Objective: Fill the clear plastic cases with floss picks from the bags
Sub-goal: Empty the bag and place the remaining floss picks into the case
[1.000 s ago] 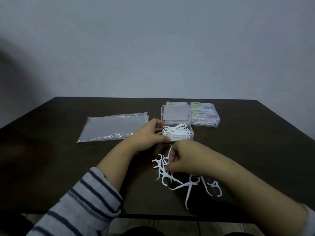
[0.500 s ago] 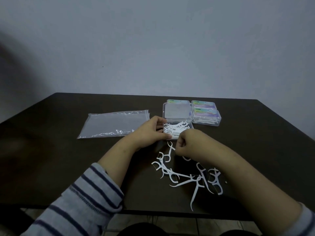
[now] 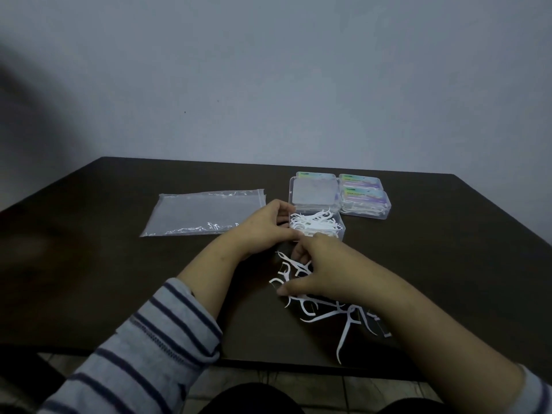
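White floss picks [image 3: 315, 225] heap your open clear case [image 3: 342, 233], which your left hand [image 3: 264, 230] grips. Your right hand [image 3: 316, 268] pinches loose picks [image 3: 343, 319]; the bag [image 3: 203, 212] looks nearly empty.

wall [image 3: 268, 70] - plain grey-blue, dim light | table [image 3: 89, 279] - dark wood | floor [image 3: 268, 380] - tiled

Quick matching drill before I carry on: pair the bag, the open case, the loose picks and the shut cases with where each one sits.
1. bag
2. open case
3. loose picks
4. shut cases

a. far right, labels up
b. under the right hand
c. flat at the left
d. at the left hand's fingertips

Pairs: 1-c, 2-d, 3-b, 4-a
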